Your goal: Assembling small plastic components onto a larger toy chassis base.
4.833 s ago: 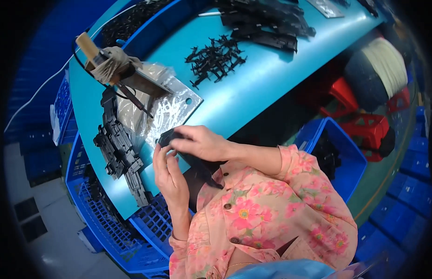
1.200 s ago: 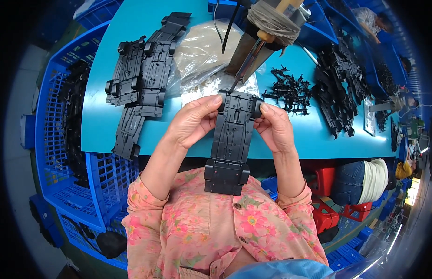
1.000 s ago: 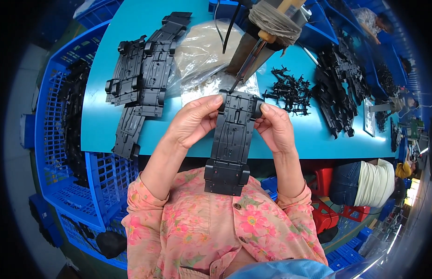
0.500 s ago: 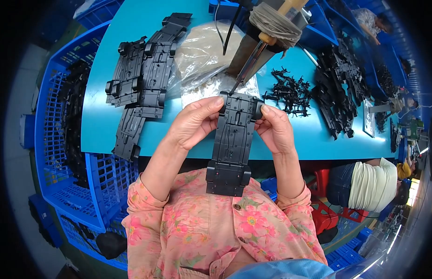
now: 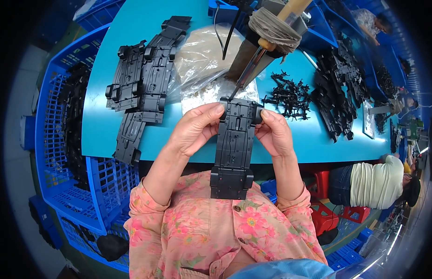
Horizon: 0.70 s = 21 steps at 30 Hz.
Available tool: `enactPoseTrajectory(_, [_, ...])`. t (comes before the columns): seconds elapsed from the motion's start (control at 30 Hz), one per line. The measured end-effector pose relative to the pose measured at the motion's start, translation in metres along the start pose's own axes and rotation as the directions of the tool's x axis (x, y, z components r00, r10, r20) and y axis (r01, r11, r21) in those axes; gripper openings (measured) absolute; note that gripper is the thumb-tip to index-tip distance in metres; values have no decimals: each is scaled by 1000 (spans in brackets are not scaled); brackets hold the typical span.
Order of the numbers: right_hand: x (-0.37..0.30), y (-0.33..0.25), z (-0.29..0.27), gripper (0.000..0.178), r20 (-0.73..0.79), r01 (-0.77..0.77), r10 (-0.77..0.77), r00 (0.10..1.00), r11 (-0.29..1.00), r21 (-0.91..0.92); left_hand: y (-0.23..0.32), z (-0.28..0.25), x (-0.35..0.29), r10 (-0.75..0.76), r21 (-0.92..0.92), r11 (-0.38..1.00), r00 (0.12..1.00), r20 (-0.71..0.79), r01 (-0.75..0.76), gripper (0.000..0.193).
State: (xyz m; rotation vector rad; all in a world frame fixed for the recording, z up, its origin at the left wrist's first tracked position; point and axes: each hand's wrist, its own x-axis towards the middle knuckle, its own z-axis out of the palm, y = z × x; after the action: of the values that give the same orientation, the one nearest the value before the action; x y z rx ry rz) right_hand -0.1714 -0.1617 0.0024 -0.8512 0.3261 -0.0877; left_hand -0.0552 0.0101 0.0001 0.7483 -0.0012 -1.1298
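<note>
A long black plastic chassis plate (image 5: 234, 149) is held up in front of my chest, its near end over the floral shirt. My left hand (image 5: 197, 125) pinches its far left corner between thumb and fingers. The far right corner is gripped the same way by my right hand (image 5: 275, 132). A fixed tool with a wooden handle and slim metal shaft (image 5: 250, 69) slants down from above. Its dark tip meets or sits just over the plate's far left corner; I cannot tell if it touches.
Similar black plates (image 5: 153, 69) overlap on the teal table (image 5: 98, 121) at left. Small black branching parts (image 5: 290, 95) and more black plates (image 5: 334, 100) lie at right. A clear plastic bag (image 5: 202, 53) is behind. Blue crates (image 5: 97, 195) stand left; a person (image 5: 374, 185) sits at right.
The plate and both hands have shifted slightly toward me, and the plate's near end has swung a little to the right. The person at right has moved.
</note>
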Motion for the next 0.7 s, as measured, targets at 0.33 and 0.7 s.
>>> enactPoseTrajectory(0.33, [4, 9, -6, 25, -2, -60, 60, 998, 997, 49, -4, -8, 3, -26, 14, 1000, 999, -31, 27, 29])
enactPoseTrajectory(0.7, [20, 16, 9, 24, -2, -162, 163, 987, 982, 98, 15, -21, -4, 41, 52, 998, 999, -27, -40, 26])
